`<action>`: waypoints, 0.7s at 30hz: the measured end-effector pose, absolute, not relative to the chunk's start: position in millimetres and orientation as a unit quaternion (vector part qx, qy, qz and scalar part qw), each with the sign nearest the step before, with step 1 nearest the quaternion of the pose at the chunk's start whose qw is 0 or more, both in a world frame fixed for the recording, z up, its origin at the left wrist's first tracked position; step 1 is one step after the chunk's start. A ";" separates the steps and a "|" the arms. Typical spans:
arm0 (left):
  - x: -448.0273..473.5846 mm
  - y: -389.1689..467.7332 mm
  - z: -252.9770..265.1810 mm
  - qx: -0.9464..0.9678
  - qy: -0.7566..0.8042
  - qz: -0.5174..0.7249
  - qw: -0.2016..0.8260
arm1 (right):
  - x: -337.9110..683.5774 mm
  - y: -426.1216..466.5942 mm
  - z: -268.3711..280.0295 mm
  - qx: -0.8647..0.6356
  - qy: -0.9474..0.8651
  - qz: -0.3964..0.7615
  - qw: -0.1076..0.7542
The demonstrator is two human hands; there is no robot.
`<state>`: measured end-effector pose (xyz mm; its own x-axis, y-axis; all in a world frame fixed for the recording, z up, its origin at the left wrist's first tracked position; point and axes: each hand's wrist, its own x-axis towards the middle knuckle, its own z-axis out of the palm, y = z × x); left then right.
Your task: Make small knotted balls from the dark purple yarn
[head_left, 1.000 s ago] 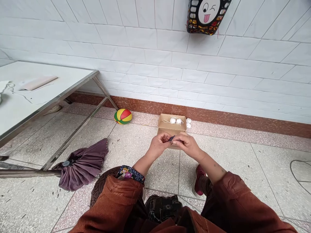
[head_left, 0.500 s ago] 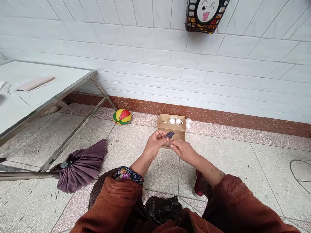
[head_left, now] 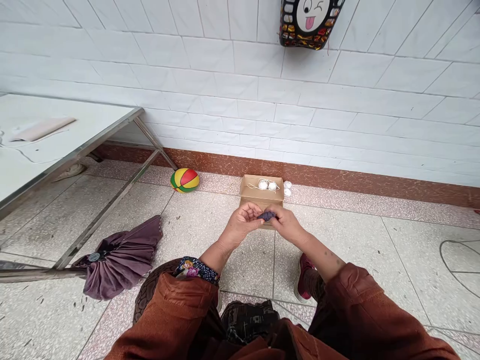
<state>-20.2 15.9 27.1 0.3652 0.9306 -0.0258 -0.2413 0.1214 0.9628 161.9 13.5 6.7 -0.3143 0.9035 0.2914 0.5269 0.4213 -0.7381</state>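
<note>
White tiled wall [head_left: 210, 90] across top half of frame, reddish-brown marbled skirting [head_left: 221, 161] along its foot, speckled terrazzo floor [head_left: 348, 260] below. Just below center of frame: small dark blue-purple yarn bundle [head_left: 267, 216], held roughly crosswise between both hands, in front of open cardboard box [head_left: 248, 192]. Left hand [head_left: 240, 223] pinching left end of bundle between thumb and finger, other fingers loosely curled. Right hand [head_left: 288, 223] pinching right end; exact finger placement partly hidden, cannot tell. In far part of box, center of frame: two white string balls [head_left: 263, 185], loose string around them. Just beside box's right side: small white pieces [head_left: 287, 185], too small to identify. Left of center: red, yellow and green ball [head_left: 185, 180] on floor near skirting. Lower left: purple umbrella [head_left: 123, 270], pleats partly fanned. Upper left: white-topped metal-framed table [head_left: 105, 117] with pale pink sheet [head_left: 45, 128] on top. Top edge, right of center: black plastic basket [head_left: 312, 15] with winking face. Right edge: thin wire loop [head_left: 441, 250]. Bottom: rust-brown sleeves [head_left: 180, 310], floral cuff [head_left: 198, 270] on left forearm.
</note>
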 end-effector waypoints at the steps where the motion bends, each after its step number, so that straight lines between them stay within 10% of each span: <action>1: -20.0 18.4 26.8 0.477 0.353 0.466 0.656 | 158.6 10.2 4.0 -0.454 -0.779 0.270 0.339; 9: -20.7 26.8 16.2 0.571 0.463 0.482 0.476 | 157.4 -3.1 25.9 -0.386 -0.817 0.245 0.352; 21: -22.0 20.8 27.6 0.504 0.341 0.479 0.632 | 154.3 10.6 1.3 -0.447 -0.770 0.294 0.347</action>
<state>-22.0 20.8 27.6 0.3076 0.9501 0.0522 -0.2618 0.0317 0.9646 154.3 10.6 1.3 -0.3601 0.8925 0.2715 0.4840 0.4275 -0.7636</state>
